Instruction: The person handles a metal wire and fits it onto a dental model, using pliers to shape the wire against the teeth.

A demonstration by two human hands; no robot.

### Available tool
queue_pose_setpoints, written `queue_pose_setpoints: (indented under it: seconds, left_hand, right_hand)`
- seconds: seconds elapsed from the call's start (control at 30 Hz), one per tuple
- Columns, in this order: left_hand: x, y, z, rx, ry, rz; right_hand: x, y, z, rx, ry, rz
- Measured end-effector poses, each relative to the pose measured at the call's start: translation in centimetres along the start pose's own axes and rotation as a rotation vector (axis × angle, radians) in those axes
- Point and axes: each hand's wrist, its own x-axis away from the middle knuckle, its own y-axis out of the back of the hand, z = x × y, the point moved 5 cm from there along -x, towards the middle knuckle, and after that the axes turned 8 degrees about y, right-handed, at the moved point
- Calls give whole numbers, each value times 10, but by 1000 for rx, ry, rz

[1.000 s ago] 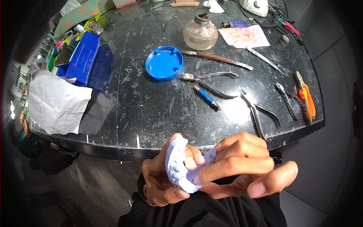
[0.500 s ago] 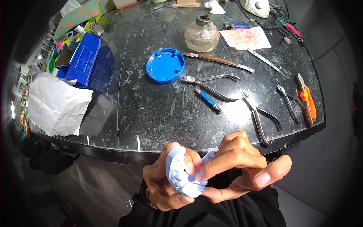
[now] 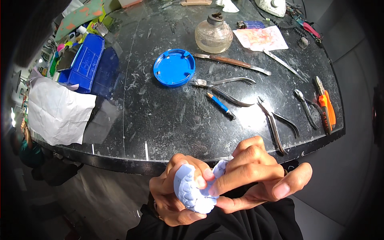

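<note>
A pale blue plaster dental model (image 3: 187,190) with a row of teeth is held just beyond the near table edge, over my lap. My left hand (image 3: 166,196) is closed round its left side, fingertips over the inner side and thumb underneath. My right hand (image 3: 256,172) closes on the model's right part. One fingertip presses on its inner surface, another digit touches the lower edge, and one digit sticks out free to the right. A thin dark line shows on the model near the right fingertip; whether it is wire or a mark I cannot tell.
On the black table lie a blue round lid (image 3: 174,68), a wooden-handled knife (image 3: 236,63), a blue pencil (image 3: 220,105), pliers (image 3: 228,91), more pliers (image 3: 274,124) and orange-handled cutters (image 3: 327,108). A glass burner (image 3: 214,36) stands behind. White paper (image 3: 60,108) and a blue bin (image 3: 86,64) are left.
The model has tilted slightly and dropped a little in my hands. My left fingers have shifted over its inner side. My right hand stays against it.
</note>
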Motion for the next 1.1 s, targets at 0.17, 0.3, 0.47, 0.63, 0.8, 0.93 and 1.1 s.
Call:
queue_pose_setpoints:
  seconds: [0.17, 0.3, 0.47, 0.63, 0.8, 0.93, 1.1]
  left_hand:
    - [0, 1, 1, 24, 1, 13]
    - [0, 0, 2, 59, 7, -30]
    - [4, 7, 2, -56, 53, -20]
    - [-7, 20, -5, -514, 292, -230]
    - [-17, 42, -11, -926, 236, -441]
    - [-25, 44, -23, -1085, 212, -518]
    - [-32, 39, -35, -1276, 124, -606]
  right_hand:
    - [-5, 0, 2, 33, 13, 72]
    - [-4, -1, 1, 39, 20, 84]
    - [-3, -2, -2, 66, 44, 75]
    - [-5, 1, -1, 134, 2, 92]
    - [-6, 2, 1, 190, -75, 58]
    - [-8, 3, 3, 211, -103, 108]
    - [-11, 5, 3, 202, -141, 136]
